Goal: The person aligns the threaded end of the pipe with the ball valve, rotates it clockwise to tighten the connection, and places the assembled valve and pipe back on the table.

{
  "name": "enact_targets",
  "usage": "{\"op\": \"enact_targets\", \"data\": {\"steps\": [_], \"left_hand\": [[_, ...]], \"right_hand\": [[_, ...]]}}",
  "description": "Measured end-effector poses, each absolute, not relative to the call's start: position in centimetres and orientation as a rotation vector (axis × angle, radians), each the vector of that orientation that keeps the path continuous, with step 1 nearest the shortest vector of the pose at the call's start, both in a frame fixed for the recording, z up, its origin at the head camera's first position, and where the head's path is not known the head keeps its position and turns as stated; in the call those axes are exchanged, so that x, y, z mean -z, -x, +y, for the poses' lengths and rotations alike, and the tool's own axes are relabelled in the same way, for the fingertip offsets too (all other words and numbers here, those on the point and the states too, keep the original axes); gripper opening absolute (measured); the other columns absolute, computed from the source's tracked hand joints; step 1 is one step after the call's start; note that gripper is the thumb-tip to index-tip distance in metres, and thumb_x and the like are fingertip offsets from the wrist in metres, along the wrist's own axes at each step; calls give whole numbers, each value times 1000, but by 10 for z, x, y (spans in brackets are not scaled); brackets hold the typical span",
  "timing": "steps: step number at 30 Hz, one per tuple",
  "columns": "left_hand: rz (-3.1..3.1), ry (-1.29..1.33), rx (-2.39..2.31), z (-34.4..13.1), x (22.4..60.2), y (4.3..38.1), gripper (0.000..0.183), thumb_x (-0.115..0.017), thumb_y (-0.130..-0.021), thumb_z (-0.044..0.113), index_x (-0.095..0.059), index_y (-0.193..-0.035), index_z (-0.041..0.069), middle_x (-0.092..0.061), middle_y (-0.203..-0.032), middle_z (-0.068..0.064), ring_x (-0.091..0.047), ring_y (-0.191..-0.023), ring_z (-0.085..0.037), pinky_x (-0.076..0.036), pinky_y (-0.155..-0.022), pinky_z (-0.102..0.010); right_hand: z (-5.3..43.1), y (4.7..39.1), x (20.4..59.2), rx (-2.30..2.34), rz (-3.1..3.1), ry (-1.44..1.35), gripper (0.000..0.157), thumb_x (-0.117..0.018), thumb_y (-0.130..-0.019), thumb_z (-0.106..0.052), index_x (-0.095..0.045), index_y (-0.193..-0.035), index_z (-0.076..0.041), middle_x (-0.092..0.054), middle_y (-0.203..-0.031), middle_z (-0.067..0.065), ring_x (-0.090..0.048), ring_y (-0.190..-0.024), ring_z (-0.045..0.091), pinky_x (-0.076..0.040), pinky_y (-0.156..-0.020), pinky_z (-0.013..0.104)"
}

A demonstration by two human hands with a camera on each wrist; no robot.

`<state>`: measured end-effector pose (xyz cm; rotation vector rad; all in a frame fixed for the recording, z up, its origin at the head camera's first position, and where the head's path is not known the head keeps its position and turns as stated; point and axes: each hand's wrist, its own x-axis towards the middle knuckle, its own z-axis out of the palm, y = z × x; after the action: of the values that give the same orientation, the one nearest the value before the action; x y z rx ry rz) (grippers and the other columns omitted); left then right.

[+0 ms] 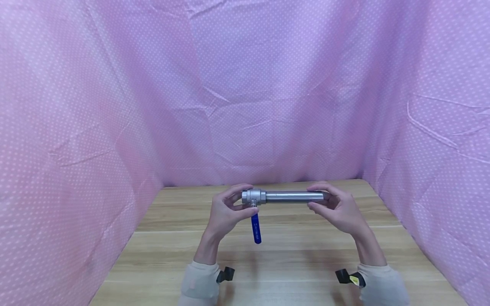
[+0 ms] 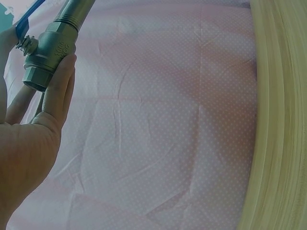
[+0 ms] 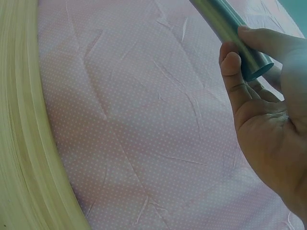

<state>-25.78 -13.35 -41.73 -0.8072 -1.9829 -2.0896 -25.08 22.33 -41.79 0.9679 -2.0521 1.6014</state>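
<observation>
A steel ball valve (image 1: 254, 196) with a blue lever handle (image 1: 256, 229) is joined to a straight metal pipe (image 1: 294, 196), and the two are held level above the table. My left hand (image 1: 226, 212) grips the valve body by its outer end, thumb near the handle's stem. At the pipe's far end, my right hand (image 1: 340, 212) holds it between thumb and fingers. In the left wrist view, threads show where the pipe meets the valve (image 2: 50, 52). The right wrist view shows the pipe's open end (image 3: 259, 71) between the fingers and thumb.
Below the hands lies a wood-grain table (image 1: 275, 267). Pink dotted cloth (image 1: 245, 93) hangs behind it and along both sides. Each sleeve carries a black wrist mount, one on the left (image 1: 226, 274) and one on the right (image 1: 349, 277).
</observation>
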Motion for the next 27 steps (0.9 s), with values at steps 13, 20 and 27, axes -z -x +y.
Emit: {"op": "enact_targets", "data": {"steps": [13, 20, 27], "left_hand": [[-1976, 817, 2101, -133, 416, 257, 62, -91, -82, -12, -73, -141, -2, -69, -145, -19, -77, -127, -15, -70, -106, -41], [-1973, 813, 2103, -133, 417, 257, 63, -91, -81, -13, -73, -141, -3, -69, -146, -21, -77, -126, -15, -70, -105, -40], [-1967, 817, 2110, -132, 415, 255, 62, -91, -81, -13, -73, -140, -3, -68, -146, -24, -77, -127, -15, -70, -105, -40]], "right_hand": [[222, 250, 416, -1619, -2065, -951, 44, -78, -89, 24, -69, -131, 12, -77, -124, -10, -78, -92, 2, -69, -72, 20], [220, 247, 416, -1647, -2046, -935, 42, -77, -91, 23, -68, -131, 13, -80, -106, -8, -78, -84, 4, -67, -66, 21], [220, 245, 416, -1638, -2069, -887, 39, -77, -93, 20, -70, -130, 10, -80, -93, -7, -77, -78, 5, -63, -61, 21]]}}
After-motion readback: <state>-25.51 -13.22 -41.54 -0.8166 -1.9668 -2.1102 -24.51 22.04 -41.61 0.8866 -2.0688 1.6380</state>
